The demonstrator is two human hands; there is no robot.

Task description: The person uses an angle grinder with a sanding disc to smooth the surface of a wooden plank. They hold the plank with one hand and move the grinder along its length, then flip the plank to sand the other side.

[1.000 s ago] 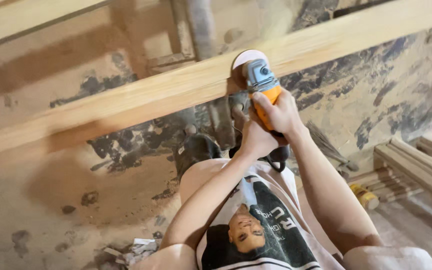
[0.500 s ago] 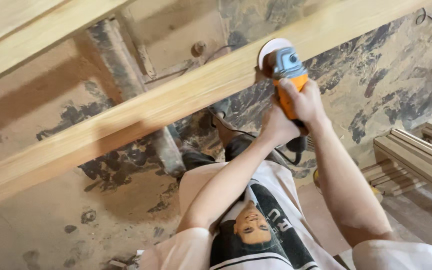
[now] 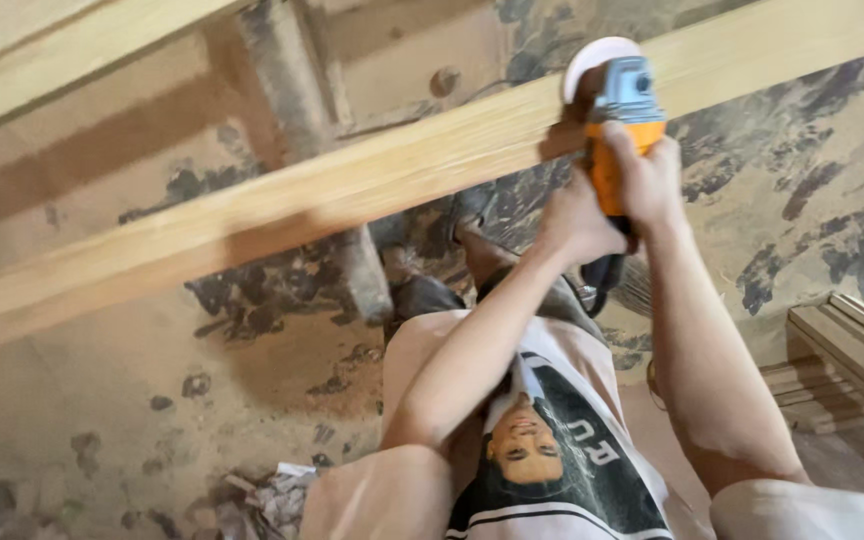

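An orange and grey angle grinder (image 3: 620,130) with a round sanding disc (image 3: 594,56) presses against the side of a long pale wooden beam (image 3: 352,185) that runs across the view from lower left to upper right. My right hand (image 3: 647,180) is wrapped around the orange body of the grinder. Just below and left of it, my left hand (image 3: 572,222) grips the rear of the same tool. A black cord hangs down from the grinder toward my lap.
A second wooden beam (image 3: 62,50) lies across the upper left. Stacked wooden strips (image 3: 842,360) sit at the right. The floor is dusty and stained, with paper scraps (image 3: 272,495) near my knee and a metal post (image 3: 352,260) under the beam.
The grinder and both hands have moved to the right along the beam. The view has shifted with them.
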